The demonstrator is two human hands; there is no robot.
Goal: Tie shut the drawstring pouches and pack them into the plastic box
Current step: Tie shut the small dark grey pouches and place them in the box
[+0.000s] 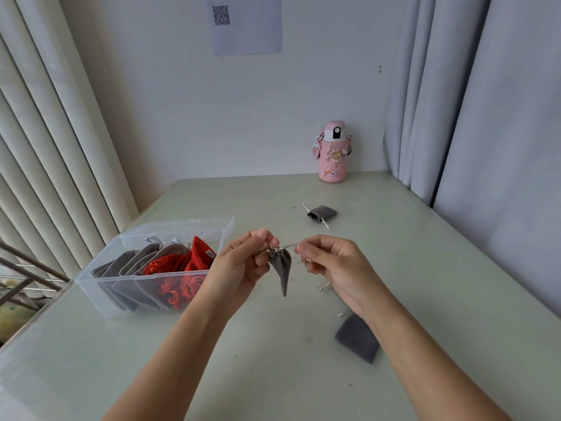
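Observation:
A small grey drawstring pouch [282, 268] hangs in the air above the table, its mouth gathered tight and its tip pointing down. My left hand [243, 262] pinches the cord at the pouch's mouth. My right hand [328, 259] pinches the other end of the cord, which is stretched taut between the two hands. A second grey pouch [322, 213] lies farther back on the table with its cords loose. A third grey pouch [358, 338] lies flat under my right forearm. The clear plastic box [127, 294] at the left holds several grey and red pouches.
A pink drink bottle [332, 156] stands at the back of the pale green table [273, 360]. Curtains hang on the left and right. A paper sheet [247, 22] is stuck to the wall. The table's left edge runs beside the box.

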